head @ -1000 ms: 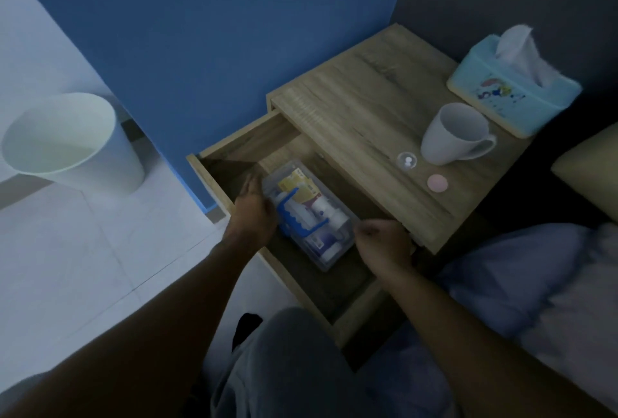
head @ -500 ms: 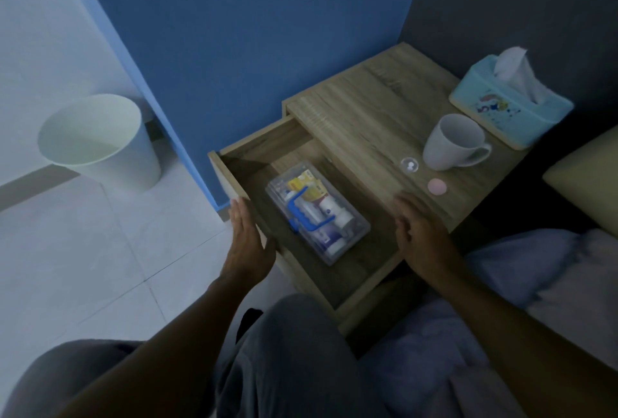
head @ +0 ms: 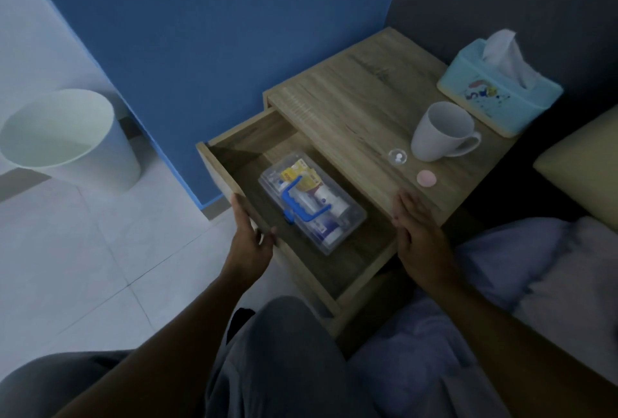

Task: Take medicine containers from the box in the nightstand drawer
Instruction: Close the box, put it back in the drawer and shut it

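The wooden nightstand drawer (head: pixel 354 277) stands pulled out. Inside it lies a clear plastic box (head: pixel 347 227) with a blue handle (head: pixel 301 203), lid on, with white bottles and a yellow pack showing through. My left hand (head: pixel 249 233) rests on the drawer's left wall, thumb over the rim, fingers along the outside. My right hand (head: pixel 418 230) lies flat with fingers apart at the drawer's right side, beside the nightstand top's front edge. Neither hand touches the box.
On the nightstand top (head: pixel 351 106) stand a white mug (head: pixel 438 133), a small clear cap with pills (head: pixel 397 156), a pink disc (head: pixel 426 178) and a light blue tissue box (head: pixel 495 96). A white bin (head: pixel 67 140) stands on the tiled floor at left. Bedding lies at right.
Both hands left the box a second ago and moved outward to the drawer's two sides; since half a second ago they have stayed about there.
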`<act>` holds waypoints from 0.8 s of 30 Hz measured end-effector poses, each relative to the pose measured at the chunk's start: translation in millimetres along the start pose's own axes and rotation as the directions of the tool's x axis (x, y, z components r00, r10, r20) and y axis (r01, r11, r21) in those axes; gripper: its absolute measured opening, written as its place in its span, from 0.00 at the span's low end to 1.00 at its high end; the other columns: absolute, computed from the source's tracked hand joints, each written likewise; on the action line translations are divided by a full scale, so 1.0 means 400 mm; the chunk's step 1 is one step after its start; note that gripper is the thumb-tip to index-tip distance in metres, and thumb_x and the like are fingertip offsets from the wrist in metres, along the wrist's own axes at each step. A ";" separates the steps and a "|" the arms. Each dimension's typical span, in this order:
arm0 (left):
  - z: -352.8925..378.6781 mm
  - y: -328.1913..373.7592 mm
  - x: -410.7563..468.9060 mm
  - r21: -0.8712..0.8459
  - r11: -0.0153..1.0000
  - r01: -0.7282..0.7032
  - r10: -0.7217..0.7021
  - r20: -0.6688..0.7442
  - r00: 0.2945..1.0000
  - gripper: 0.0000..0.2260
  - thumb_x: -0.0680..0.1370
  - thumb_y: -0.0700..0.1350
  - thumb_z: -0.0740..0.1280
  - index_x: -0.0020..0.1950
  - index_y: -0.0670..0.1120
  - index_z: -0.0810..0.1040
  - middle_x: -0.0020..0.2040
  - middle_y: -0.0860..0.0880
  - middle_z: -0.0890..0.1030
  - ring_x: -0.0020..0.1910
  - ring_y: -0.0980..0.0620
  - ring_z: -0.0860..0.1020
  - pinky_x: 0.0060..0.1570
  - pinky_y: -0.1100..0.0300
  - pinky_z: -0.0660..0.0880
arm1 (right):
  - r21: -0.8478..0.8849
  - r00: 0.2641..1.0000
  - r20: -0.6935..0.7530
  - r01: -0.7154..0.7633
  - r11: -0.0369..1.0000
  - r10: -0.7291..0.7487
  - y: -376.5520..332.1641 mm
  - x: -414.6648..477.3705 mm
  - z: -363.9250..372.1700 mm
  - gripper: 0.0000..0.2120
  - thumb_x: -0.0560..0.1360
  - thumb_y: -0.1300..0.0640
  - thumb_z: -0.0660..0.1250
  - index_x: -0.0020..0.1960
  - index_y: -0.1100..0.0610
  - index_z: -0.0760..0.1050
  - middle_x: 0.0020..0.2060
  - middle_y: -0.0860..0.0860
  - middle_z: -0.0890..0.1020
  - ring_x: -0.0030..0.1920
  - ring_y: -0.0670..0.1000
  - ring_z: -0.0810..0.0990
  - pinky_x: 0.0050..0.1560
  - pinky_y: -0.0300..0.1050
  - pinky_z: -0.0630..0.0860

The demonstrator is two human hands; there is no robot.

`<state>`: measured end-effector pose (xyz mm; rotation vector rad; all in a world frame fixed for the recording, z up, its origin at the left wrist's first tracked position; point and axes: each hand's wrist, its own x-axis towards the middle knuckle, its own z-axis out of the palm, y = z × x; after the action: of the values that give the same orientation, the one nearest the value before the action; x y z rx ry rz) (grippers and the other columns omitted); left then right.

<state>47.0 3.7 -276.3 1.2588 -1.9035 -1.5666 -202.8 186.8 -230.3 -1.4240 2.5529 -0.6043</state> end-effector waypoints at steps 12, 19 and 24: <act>0.153 0.098 0.128 -0.144 0.989 0.034 -0.025 0.064 0.998 0.43 0.80 0.39 0.63 0.78 0.58 0.33 0.79 0.50 0.60 0.58 0.69 0.71 0.49 0.73 0.74 | 0.058 0.999 -0.042 -0.018 0.998 0.021 0.008 0.004 0.008 0.22 0.79 0.66 0.63 0.72 0.63 0.70 0.75 0.57 0.69 0.77 0.56 0.64 0.76 0.56 0.63; 0.217 0.137 0.192 -0.146 0.987 0.069 -0.052 0.115 0.992 0.40 0.82 0.41 0.61 0.78 0.56 0.31 0.80 0.48 0.55 0.67 0.57 0.65 0.64 0.54 0.68 | 0.083 0.993 -0.121 0.006 0.997 0.004 0.018 0.006 0.029 0.21 0.78 0.65 0.64 0.71 0.63 0.72 0.73 0.56 0.72 0.76 0.57 0.67 0.74 0.59 0.67; 0.268 0.154 0.241 -0.142 0.988 0.067 -0.053 0.101 0.994 0.39 0.82 0.43 0.59 0.78 0.54 0.31 0.81 0.50 0.50 0.76 0.52 0.57 0.66 0.59 0.60 | 0.061 0.985 -0.171 -0.007 0.998 0.018 0.019 0.011 0.031 0.18 0.79 0.61 0.65 0.69 0.61 0.75 0.70 0.55 0.75 0.73 0.53 0.71 0.74 0.54 0.67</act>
<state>-109.0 -12.8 -277.0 1.2086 -1.7854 -1.7924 -207.2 183.3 -244.4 -1.3915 2.6446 -0.8284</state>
